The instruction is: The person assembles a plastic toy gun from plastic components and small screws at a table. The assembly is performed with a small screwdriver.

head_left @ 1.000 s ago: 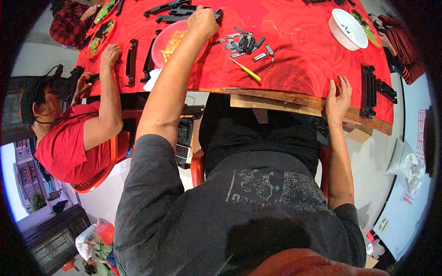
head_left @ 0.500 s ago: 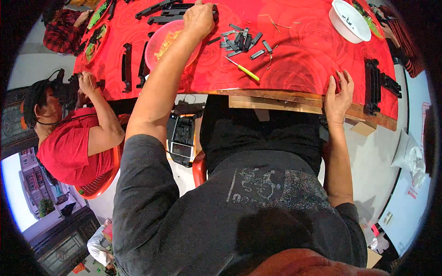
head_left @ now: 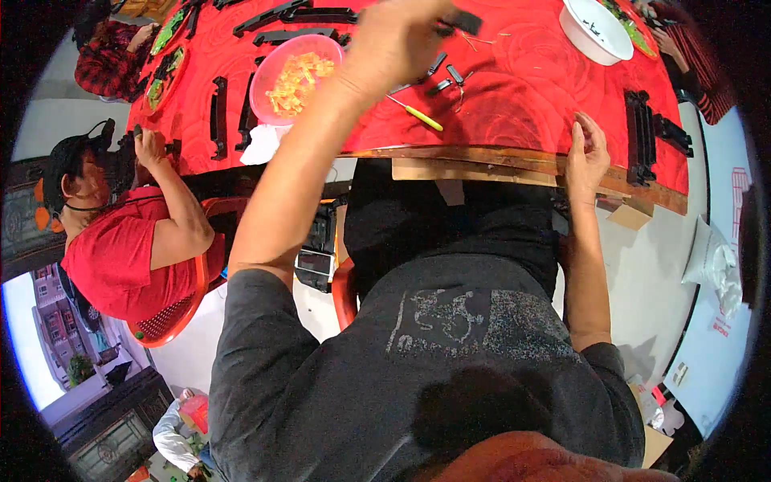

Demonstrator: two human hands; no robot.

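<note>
My left hand [head_left: 401, 44], smeared by motion, is raised over the far middle of the table. A black plastic piece [head_left: 463, 22] sticks out past its fingers on the right, and the fingers seem closed on it. Beneath that hand lie small black strips [head_left: 438, 64], partly covered by it. My right hand [head_left: 589, 157] rests at the table's near edge with its fingers apart and lightly curled, holding nothing. Between the hands lies a screwdriver [head_left: 424, 118] with a yellow-green handle.
A pink bowl [head_left: 255, 88] of small orange pieces stands left of my left forearm. Long black plastic parts [head_left: 301, 14] lie behind it. A white basin [head_left: 566, 28] stands far right, near more black parts [head_left: 641, 140]. A co-worker in red [head_left: 132, 257] sits at left.
My left hand has swung right from beside the pink bowl to above the small black strips, carrying a black piece. My right hand stays at the table edge.
</note>
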